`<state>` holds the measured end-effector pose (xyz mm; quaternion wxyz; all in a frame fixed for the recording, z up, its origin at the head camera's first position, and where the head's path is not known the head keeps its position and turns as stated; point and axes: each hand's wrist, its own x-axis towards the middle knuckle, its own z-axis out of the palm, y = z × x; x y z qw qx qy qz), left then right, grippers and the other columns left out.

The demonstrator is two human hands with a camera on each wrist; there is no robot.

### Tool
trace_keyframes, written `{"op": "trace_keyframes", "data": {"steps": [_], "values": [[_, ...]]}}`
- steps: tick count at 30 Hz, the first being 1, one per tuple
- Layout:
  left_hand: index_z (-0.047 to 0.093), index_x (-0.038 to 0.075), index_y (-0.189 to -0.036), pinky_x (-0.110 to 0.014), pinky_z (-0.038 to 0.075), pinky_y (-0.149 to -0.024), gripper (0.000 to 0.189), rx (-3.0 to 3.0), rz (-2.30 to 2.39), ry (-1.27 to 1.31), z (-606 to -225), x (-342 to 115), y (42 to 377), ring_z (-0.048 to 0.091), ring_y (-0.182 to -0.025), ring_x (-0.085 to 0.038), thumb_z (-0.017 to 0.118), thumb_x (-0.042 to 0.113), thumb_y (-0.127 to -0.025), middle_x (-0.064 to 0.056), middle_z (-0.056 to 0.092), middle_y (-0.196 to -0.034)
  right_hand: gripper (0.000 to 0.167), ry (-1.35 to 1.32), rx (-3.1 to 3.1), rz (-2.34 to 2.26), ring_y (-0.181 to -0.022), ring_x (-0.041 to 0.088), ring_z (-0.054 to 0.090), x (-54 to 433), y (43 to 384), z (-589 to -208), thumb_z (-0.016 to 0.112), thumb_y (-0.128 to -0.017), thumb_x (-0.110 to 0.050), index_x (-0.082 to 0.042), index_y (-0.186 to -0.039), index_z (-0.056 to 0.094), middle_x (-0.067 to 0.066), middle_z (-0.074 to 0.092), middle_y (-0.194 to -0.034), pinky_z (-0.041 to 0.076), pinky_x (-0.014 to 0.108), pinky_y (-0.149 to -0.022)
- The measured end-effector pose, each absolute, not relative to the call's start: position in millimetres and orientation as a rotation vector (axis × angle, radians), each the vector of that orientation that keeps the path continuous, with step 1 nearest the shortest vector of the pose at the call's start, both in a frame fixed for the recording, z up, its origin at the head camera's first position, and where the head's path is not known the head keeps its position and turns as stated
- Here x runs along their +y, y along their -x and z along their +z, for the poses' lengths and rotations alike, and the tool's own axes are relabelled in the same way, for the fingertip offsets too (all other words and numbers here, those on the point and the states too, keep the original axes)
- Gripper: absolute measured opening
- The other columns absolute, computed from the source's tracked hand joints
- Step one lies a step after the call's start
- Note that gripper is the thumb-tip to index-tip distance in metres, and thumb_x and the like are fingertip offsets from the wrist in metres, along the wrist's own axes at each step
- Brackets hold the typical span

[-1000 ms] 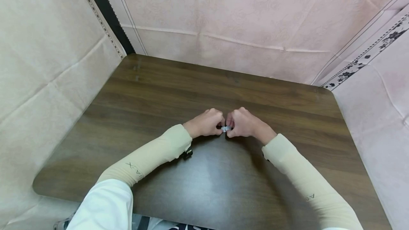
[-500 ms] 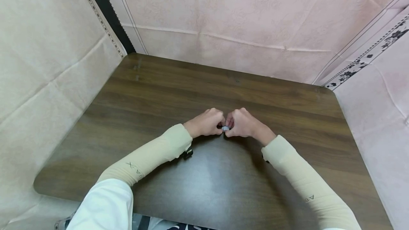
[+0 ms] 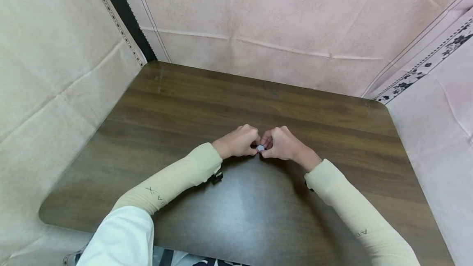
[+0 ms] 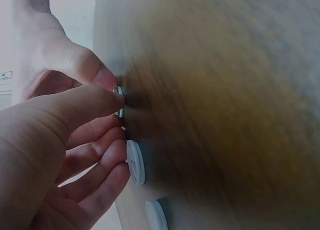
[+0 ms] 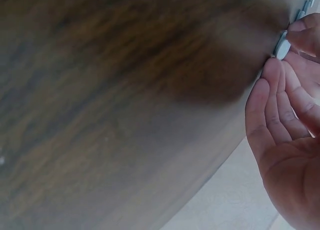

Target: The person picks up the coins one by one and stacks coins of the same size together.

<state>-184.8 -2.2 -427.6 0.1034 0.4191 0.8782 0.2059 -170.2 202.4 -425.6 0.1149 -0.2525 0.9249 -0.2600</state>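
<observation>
A small pale round disc (image 3: pixel 260 148) lies between both hands on the dark wooden table. The left hand (image 3: pixel 242 142) holds its thumb and fingertips round the near-left rim. From the other side the right hand (image 3: pixel 282 143) pinches it. In the left wrist view the left thumb touches this disc (image 4: pixel 120 101), mostly covered. Below, under the left fingers, a larger-looking disc (image 4: pixel 135 162) with a layered rim lies flat, and a further disc (image 4: pixel 156 215) lies beyond it. The right wrist view shows the pinched disc (image 5: pixel 282 46) at the right fingertips.
The wooden table (image 3: pixel 221 93) extends round the hands. Pink patterned cloth (image 3: pixel 277 32) hangs at its back edge, with more cloth at both sides. Further thin discs (image 5: pixel 302 13) sit in a row beyond the hands in the right wrist view.
A second ago two pale pieces showed side by side between the hands. The right one moved left, and now one round outline shows. The left hand stays nearly still.
</observation>
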Motion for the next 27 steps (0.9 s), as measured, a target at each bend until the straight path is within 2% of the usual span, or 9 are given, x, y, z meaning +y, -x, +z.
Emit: {"op": "trace_keyframes", "data": {"steps": [11, 27], "values": [[0.081, 0.007, -0.099, -0.032, 0.057, -0.084, 0.009, 2.59, 0.621, -1.221, -428.4, -2.8, 185.5, 0.066, -0.091, -0.017, 0.079, 0.013, -0.093, -0.007, 0.073, -0.1, 0.015, 0.759, 2.666, -0.779, -0.082, 0.009, 0.075, 206.7, 169.1, -424.5, 0.085, -0.084, -0.01, -0.009, -0.097, 0.077, 0.0, 0.079, -0.087, 0.063, 0.028, -0.075], [0.08, 0.006, -0.101, -0.032, 0.057, -0.086, 0.012, 2.581, 0.625, -1.223, -429.8, -3.3, 186.9, 0.065, -0.093, -0.018, 0.08, 0.013, -0.092, -0.007, 0.071, -0.1, 0.014, 0.797, 2.668, -0.814, -0.082, 0.01, 0.076, 209.3, 167.4, -426.5, 0.083, -0.086, -0.007, -0.007, -0.099, 0.079, 0.0, 0.079, -0.088, 0.062, 0.025, -0.075]]}}
